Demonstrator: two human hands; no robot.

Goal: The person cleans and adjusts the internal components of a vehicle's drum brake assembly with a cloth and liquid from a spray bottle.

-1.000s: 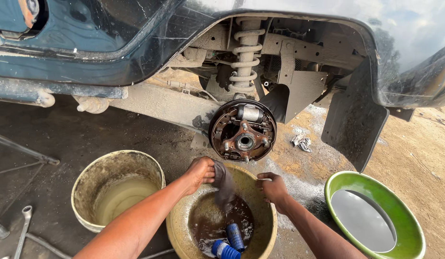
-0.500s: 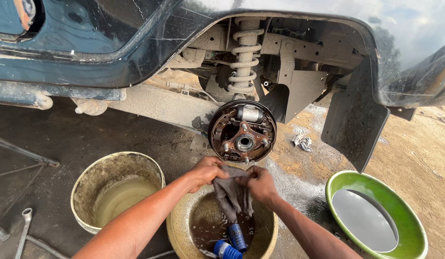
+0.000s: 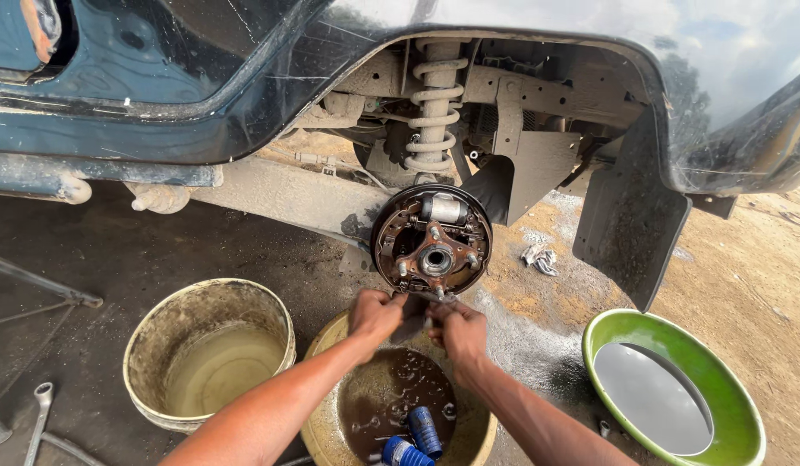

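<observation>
Wheel is off and the brake plate point(image 3: 431, 242) bare; left hand point(image 3: 374, 312) and right hand point(image 3: 459, 328) both grip a dark rag point(image 3: 412, 321) over the dirty-water bucket point(image 3: 324, 412), cleaning unfinished

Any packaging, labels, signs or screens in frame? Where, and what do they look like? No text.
No signs, screens or readable labels in view.
Blue bottle or can: lying in the dark liquid of the tan bucket below both hands, small cylinder, blue; any label is too small to make out.
Second blue container: beside it at the bottom edge, blue with a pale band, partly cut off.
</observation>
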